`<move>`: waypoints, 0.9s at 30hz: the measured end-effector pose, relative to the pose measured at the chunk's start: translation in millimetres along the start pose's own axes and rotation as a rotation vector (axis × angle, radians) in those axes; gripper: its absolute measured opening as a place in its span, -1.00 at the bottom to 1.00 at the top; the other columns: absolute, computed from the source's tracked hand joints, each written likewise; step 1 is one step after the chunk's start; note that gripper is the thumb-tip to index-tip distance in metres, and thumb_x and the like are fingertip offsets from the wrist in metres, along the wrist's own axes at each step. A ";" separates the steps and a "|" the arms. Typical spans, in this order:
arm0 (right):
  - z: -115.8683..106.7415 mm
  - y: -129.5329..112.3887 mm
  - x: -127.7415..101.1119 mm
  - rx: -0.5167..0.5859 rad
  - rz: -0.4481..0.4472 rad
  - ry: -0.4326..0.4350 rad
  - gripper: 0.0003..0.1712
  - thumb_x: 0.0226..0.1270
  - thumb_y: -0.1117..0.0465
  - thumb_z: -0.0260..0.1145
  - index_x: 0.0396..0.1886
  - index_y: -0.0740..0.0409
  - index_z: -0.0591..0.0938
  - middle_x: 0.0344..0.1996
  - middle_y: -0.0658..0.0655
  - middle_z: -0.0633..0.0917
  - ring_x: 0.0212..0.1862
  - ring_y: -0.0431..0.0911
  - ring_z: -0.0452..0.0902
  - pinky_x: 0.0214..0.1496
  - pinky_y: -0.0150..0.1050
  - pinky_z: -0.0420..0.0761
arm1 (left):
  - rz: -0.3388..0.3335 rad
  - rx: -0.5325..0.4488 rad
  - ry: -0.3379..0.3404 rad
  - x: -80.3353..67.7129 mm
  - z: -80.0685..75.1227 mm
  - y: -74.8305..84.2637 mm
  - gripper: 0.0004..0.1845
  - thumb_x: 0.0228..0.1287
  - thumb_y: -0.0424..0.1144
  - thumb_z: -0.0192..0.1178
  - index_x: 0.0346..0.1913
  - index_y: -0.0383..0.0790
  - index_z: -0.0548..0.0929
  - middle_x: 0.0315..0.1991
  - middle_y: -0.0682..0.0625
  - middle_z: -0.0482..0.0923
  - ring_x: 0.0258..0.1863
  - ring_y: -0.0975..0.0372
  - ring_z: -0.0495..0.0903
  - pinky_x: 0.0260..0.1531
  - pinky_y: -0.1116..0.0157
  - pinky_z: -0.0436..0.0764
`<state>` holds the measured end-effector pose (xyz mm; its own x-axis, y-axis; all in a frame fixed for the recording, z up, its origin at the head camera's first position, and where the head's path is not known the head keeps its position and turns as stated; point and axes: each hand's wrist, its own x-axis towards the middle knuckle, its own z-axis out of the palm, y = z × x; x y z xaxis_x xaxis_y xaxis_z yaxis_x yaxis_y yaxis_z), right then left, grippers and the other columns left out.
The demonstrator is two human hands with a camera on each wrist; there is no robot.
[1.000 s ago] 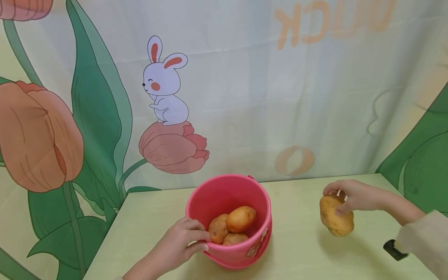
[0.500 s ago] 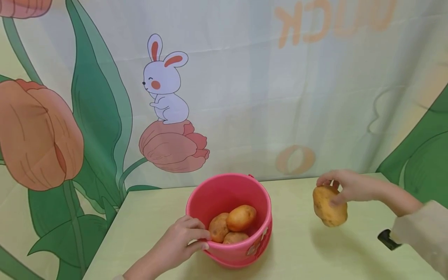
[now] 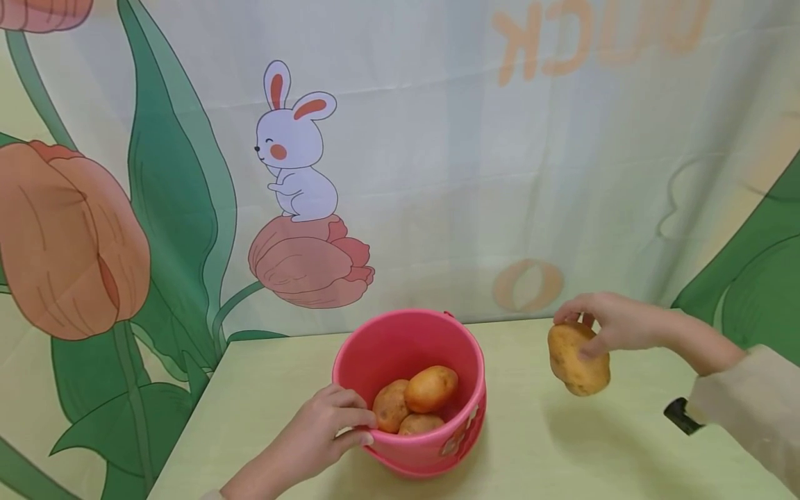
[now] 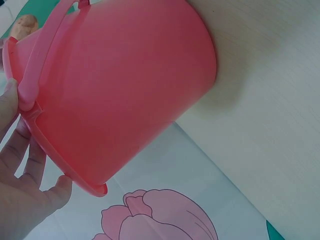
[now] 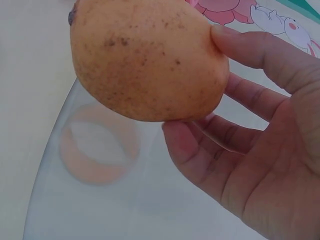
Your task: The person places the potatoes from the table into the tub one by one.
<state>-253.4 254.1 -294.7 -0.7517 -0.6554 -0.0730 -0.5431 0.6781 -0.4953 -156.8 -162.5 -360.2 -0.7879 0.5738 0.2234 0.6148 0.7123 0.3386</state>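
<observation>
While potato [image 3: 578, 357] hangs above table [image 3: 544, 444], right of pink bucket [image 3: 412, 389], pinched at its top end by right hand [image 3: 615, 323], thumb in front and fingers behind. Left hand [image 3: 321, 434] curled over near rim, steadying bucket; three potatoes [image 3: 415, 406] already inside. Judgement: best to keep rim braced, carry well over far rim before letting go, set down low onto the pile rather than drop. Left wrist view: bucket wall [image 4: 125, 95] fills frame, handle [image 4: 47, 55] folded down along rim, fingers [image 4: 22, 155] wrapped at rim edge. Right wrist view: speckled skin [image 5: 145, 55], fingertips [image 5: 182, 140] under far side, thumb on near side; grip light, so no hurry. Surface: pale yellow-green tabletop, woodgrain. Behind: printed curtain [image 3: 437, 173] with rabbit [image 3: 296, 149], tulips, green leaves.
</observation>
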 end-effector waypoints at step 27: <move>-14.4 -42.5 21.3 -0.037 -0.024 -0.017 -0.56 -0.06 0.33 0.33 -0.09 0.15 0.51 -0.22 -0.01 0.56 -0.19 -0.11 0.43 -0.25 -0.29 0.47 | 0.034 0.025 0.018 -1.4 0.1 -0.5 -0.86 -0.01 -0.11 0.28 -0.31 0.09 0.67 -0.35 0.25 0.52 -0.23 0.37 0.39 -0.20 0.36 0.49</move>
<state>-251.7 216.1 -262.7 -0.7320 -0.6770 -0.0759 -0.5748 0.6736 -0.4646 -156.0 -163.6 -360.8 -0.7669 0.5908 0.2505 0.6417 0.7024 0.3079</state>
